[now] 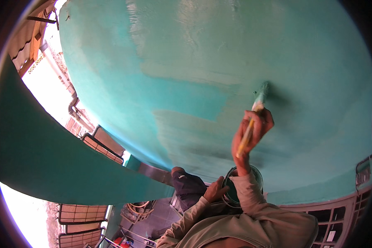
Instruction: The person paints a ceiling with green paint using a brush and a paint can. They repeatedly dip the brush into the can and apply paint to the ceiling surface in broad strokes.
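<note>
My right hand (254,130) is closed around the yellowish handle of a paintbrush (259,101). Green paint coats the bristles, which are against the wall (310,82) or very close to it. Below, my left hand (216,190) grips the edge of a paint bucket (259,175), its fingers curled at the rim. The bucket looks dark green inside, and my right forearm hides part of it. Duller green strokes cover much of the wall around a brighter turquoise patch (190,97).
Below and left of my hands is a person in a dark top (188,188). A rack-like seat (138,211) stands on the tiled floor (163,213). A barred window (335,223) lies at lower right, a green beam (49,153) crosses the left, and a pipe (72,103) runs beyond.
</note>
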Motion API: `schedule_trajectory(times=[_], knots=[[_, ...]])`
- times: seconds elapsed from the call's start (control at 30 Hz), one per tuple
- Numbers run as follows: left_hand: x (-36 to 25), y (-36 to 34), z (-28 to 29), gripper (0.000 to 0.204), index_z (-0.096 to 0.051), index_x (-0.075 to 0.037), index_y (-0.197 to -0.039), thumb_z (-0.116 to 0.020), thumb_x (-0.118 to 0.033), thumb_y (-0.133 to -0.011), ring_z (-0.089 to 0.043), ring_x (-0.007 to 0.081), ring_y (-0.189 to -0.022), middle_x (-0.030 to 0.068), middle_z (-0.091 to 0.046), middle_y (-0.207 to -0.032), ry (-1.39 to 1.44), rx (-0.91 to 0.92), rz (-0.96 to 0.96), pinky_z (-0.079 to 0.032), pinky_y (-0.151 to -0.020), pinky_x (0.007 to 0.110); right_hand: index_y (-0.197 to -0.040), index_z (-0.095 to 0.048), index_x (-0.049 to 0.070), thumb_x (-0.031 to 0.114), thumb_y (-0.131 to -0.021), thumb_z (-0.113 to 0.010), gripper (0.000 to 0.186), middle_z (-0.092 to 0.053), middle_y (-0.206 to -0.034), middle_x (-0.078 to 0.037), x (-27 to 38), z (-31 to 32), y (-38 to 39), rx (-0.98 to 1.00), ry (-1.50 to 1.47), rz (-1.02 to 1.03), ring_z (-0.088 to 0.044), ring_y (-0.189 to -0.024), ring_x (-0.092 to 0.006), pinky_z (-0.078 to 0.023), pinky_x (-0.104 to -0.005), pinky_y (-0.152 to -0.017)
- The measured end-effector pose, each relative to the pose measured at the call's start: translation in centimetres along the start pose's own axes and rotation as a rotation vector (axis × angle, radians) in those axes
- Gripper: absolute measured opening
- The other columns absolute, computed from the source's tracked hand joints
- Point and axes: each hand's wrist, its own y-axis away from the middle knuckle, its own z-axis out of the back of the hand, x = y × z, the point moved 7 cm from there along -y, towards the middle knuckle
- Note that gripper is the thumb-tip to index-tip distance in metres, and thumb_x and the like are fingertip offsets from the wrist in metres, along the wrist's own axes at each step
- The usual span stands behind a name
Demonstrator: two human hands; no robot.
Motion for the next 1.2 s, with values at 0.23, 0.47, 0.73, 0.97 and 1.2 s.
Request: schedule_trajectory(times=[0.23, 0.47, 0.73, 0.97, 1.2], knots=[[6.9, -0.1, -2.8, 0.051, -0.048, -0.001, -0.139, -0.060, -0.026, -0.096, -0.055, 0.0390, -0.120, 0.0241, -0.060, -0.127, 0.148, -0.033, -0.211, -0.042, -0.103, 0.045, -0.107, -0.066, 0.014, -0.018, -0.075, -0.062, 0.045, -0.041, -0.130, -0.010, 2.4, -10.4, 2.5, 0.051, -0.023, -0.065, -0.049, -0.112, -0.0231, -0.046, -0.0322, -0.084], [3.5, -0.6, -2.2, 0.057, -0.045, 0.000, -0.140, -0.062, -0.028, -0.093, -0.060, 0.0463, -0.111, 0.0272, -0.064, -0.119, -0.010, 0.015, -0.327, -0.048, -0.095, 0.048, -0.107, -0.067, 0.011, -0.011, -0.083, -0.066, 0.032, -0.047, -0.122, -0.011, 5.6, -15.9, 2.5, 0.263, -0.221, 0.028, -0.053, -0.102, -0.0220, -0.046, -0.0328, -0.080], [2.7, 0.1, -0.4, 0.056, -0.046, 0.000, -0.128, -0.066, -0.034, -0.088, -0.061, 0.0536, -0.095, 0.0334, -0.064, -0.096, -0.043, -0.045, -0.056, -0.048, -0.081, 0.056, -0.102, -0.067, 0.008, -0.007, -0.092, -0.063, 0.019, -0.054, -0.115, -0.010, -1.0, -5.7, 0.4, 0.246, -0.185, -0.008, -0.056, -0.107, -0.0236, -0.047, -0.0327, -0.092], [0.0, 0.3, 0.2, 0.044, -0.048, 0.002, -0.118, -0.066, -0.027, -0.090, -0.063, 0.0474, -0.097, 0.0324, -0.062, -0.100, -0.056, 0.033, 0.043, -0.049, -0.079, 0.049, -0.113, -0.062, 0.005, -0.012, -0.091, -0.051, 0.030, -0.046, -0.126, -0.014, -1.4, 1.4, 0.9, 0.068, -0.034, 0.029, -0.048, -0.118, -0.0274, -0.040, -0.0377, -0.103], [4.0, -0.2, -1.8, 0.055, -0.048, 0.000, -0.127, -0.065, -0.036, -0.089, -0.061, 0.0518, -0.100, 0.0293, -0.066, -0.101, -0.067, -0.023, -0.147, -0.049, -0.082, 0.054, -0.116, -0.061, 0.007, -0.012, -0.087, -0.054, 0.036, -0.041, -0.129, -0.015, 0.5, -5.3, 3.4, 0.048, -0.012, 0.000, -0.044, -0.121, -0.0297, -0.039, -0.0404, -0.103]])
